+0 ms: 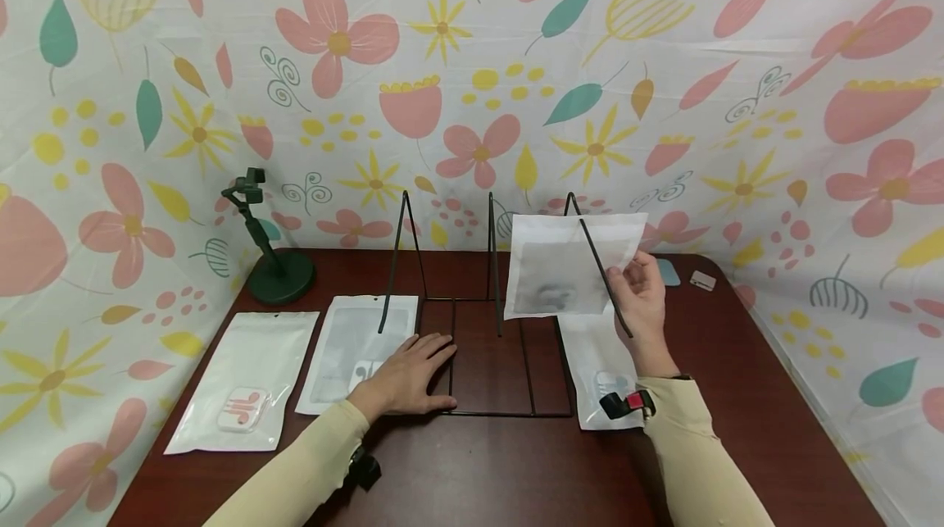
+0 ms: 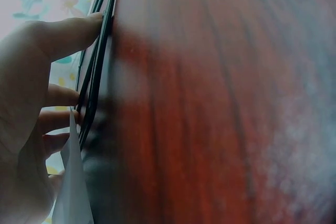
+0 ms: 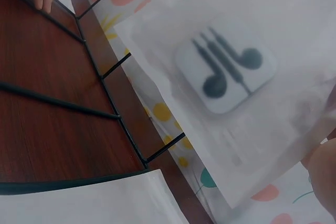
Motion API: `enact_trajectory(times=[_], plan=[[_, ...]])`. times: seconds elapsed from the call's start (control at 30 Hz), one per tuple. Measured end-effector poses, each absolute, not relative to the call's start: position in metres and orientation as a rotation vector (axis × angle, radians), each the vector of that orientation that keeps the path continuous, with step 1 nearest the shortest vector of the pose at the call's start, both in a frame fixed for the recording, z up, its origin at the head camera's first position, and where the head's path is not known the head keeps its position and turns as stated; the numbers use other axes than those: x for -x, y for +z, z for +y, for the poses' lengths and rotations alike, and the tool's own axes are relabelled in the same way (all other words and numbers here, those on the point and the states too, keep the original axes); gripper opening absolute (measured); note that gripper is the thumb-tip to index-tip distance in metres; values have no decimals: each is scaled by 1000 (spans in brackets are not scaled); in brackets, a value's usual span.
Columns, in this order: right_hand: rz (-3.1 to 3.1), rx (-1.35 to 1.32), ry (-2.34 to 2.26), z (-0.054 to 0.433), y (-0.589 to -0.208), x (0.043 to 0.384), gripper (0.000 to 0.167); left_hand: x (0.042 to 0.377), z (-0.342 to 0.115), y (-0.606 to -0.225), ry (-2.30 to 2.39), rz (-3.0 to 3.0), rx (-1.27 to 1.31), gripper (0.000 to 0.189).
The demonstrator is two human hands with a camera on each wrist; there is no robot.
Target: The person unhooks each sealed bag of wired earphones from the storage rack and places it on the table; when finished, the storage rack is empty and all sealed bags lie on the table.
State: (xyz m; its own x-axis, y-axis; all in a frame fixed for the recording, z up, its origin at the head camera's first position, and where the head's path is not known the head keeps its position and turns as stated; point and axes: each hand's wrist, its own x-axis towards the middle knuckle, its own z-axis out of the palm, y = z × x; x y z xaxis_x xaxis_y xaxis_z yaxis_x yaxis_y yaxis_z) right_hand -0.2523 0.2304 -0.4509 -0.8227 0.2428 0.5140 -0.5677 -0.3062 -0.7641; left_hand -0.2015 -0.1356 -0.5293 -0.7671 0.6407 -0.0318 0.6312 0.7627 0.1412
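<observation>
My right hand (image 1: 640,297) pinches the right edge of a white zip pouch (image 1: 542,265) above the right side of a black wire rack (image 1: 509,414). One slanted rod of the rack crosses in front of this pouch. Through its translucent face in the right wrist view, dark wired earphones in a square white case (image 3: 226,66) show. My left hand (image 1: 406,375) rests on the rack's left base with fingers spread; in the left wrist view its thumb (image 2: 73,35) touches the base wires. Beneath that hand lies part of another pouch (image 1: 332,355) holding earphones.
A white pouch with pink earphones (image 1: 251,371) lies at the far left. Another pouch (image 1: 597,355) lies by the rack's right side. A green stand (image 1: 280,274) stands at back left; a light-blue item (image 1: 668,273) and a small whitish object (image 1: 703,280) lie at back right.
</observation>
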Motion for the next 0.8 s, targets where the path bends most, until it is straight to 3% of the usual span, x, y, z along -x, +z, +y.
enact_trajectory(times=[0.8], plan=[[-1456, -436, 2152, 235, -447, 225, 33, 200, -136, -529, 211, 2873, -1031, 89]])
